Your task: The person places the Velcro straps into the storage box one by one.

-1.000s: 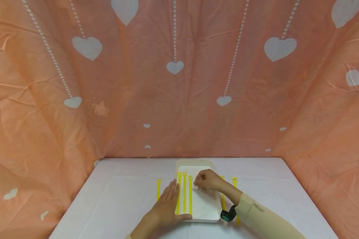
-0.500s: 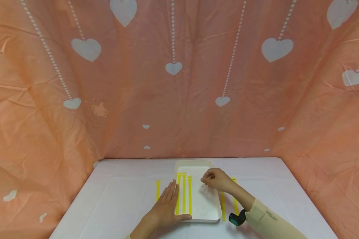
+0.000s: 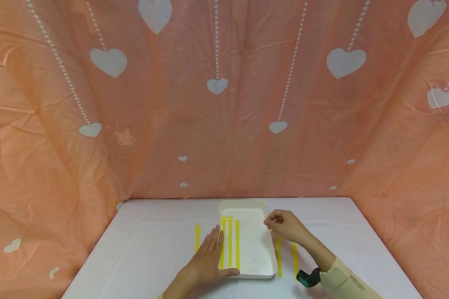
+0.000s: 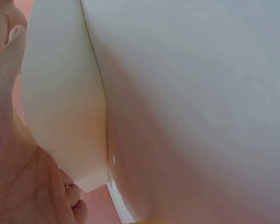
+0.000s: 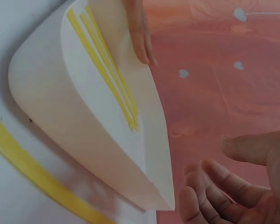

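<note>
A white rectangular tray (image 3: 258,255) holds three yellow cable ties (image 3: 238,247) lying lengthwise, side by side, on its left half. My left hand (image 3: 209,257) rests against the tray's left side, fingers straight, with the thumb over the front rim. In the left wrist view the palm (image 4: 23,172) lies along the tray's outer wall (image 4: 65,102). Over the tray's right edge hovers my right hand (image 3: 287,226), fingers loosely bent. The right wrist view shows its thumb and fingers (image 5: 224,182) apart with nothing between them.
To the tray's right, two more yellow cable ties (image 3: 279,259) lie on the white table (image 3: 142,249), their far ends hidden by the right hand. Another tie (image 3: 197,238) lies left of the tray, partly behind the left hand. A pink curtain (image 3: 224,166) encloses the table.
My right hand has moved rightward from above the tray's middle, beside the three ties, to its right edge. My left hand and the ties in the tray stay put.
</note>
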The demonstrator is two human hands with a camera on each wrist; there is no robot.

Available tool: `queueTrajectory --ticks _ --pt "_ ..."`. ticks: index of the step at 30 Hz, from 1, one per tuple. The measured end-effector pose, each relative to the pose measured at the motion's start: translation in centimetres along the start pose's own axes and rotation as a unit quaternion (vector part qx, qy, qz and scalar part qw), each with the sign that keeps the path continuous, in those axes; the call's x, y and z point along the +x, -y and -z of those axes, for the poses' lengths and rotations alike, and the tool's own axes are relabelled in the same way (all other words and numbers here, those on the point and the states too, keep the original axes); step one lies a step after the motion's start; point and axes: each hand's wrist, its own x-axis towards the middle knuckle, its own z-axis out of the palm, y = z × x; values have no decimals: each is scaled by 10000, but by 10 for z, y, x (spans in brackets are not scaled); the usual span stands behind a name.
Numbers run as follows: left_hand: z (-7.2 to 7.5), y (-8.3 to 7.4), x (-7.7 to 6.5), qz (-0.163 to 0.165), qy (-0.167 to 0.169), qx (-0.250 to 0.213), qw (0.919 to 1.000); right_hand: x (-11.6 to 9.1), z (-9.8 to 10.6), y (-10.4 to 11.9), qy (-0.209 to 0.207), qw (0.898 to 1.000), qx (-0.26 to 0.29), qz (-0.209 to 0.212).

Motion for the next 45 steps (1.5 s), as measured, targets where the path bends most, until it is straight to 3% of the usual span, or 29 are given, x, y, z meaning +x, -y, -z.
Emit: queueTrajectory --ticks 9,22,32,45 --pt "6 -7 1 142 156 231 9995 -12 11 -4 -571 9974 -166 -414" --pt "6 -8 2 195 180 420 9988 -28 28 -17 -731 9952 -16 -647" --pt "6 -7 0 45 44 485 9988 -34 32 -39 -961 9902 -197 -997" --pt "5 -8 0 159 96 289 9994 -31 31 -74 -1134 9842 -272 -1334"
